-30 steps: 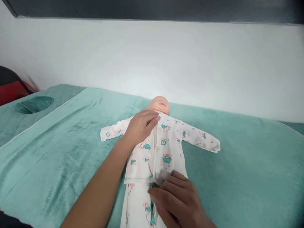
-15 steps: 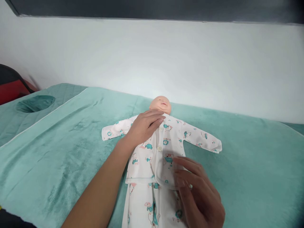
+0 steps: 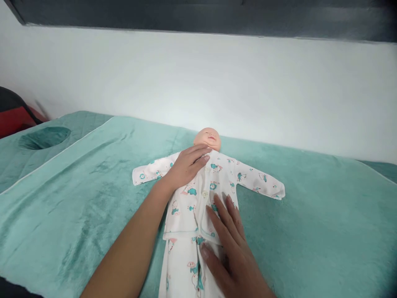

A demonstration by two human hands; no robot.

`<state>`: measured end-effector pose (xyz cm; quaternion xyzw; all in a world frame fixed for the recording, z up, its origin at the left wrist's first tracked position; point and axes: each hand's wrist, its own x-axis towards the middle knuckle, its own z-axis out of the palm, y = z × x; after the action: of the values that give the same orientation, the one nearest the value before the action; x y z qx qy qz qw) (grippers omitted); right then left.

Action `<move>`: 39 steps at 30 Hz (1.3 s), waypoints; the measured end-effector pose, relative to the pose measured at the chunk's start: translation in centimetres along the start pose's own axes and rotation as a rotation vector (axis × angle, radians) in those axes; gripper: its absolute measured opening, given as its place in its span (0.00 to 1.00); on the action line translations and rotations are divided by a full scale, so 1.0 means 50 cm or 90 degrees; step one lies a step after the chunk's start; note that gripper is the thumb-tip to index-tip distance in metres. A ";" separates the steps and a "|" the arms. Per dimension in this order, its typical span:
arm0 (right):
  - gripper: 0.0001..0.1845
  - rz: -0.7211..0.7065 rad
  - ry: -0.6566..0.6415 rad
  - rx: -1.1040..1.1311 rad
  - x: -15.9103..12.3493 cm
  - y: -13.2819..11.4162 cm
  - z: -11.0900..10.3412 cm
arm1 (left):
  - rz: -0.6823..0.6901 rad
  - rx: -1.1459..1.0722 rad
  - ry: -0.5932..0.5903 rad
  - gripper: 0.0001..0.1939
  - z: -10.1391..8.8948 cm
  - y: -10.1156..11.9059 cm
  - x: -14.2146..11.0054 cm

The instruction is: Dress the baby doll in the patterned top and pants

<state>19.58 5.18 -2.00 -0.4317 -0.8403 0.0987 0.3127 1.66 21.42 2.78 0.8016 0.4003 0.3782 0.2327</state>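
Observation:
A baby doll lies on its back, its bald head [image 3: 207,137] toward the wall. It wears a white buttoned top [image 3: 182,211] with teal and pink animal prints, both sleeves spread out to the sides. White printed trousers [image 3: 181,265] run down out of the lower edge of the view. My left hand [image 3: 187,165] rests flat across the upper chest, just under the doll's chin, fingers extended. Over the lower right of the top is my right hand [image 3: 231,240], fingers spread and holding nothing; whether it touches the cloth I cannot tell.
Teal plush cloth [image 3: 319,231] covers the bed beneath the doll. At the left, a quilted bed part has an oval hole [image 3: 46,138]. A white wall [image 3: 198,82] stands behind, under a dark panel [image 3: 198,18]. A red and black object [image 3: 15,111] sits at far left.
My right hand has gone from curled fingers beside the top's hem to spread fingers over the lower front. My left hand stays on the chest. The view has shifted slightly.

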 end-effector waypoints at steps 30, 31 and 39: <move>0.45 0.372 0.055 -0.272 0.060 0.430 -0.175 | -0.304 0.536 0.072 0.25 -0.094 -0.112 -0.222; 0.46 0.413 0.051 -0.276 0.056 0.424 -0.179 | -0.335 0.552 0.087 0.25 -0.101 -0.112 -0.235; 0.34 0.529 0.035 -0.146 0.048 0.373 -0.199 | -0.467 0.592 0.183 0.21 -0.099 -0.087 -0.241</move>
<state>37.00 17.35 -1.27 -0.7680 -0.5918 0.1104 0.2185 -9.05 14.38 -2.23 0.5702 0.8008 0.1635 -0.0830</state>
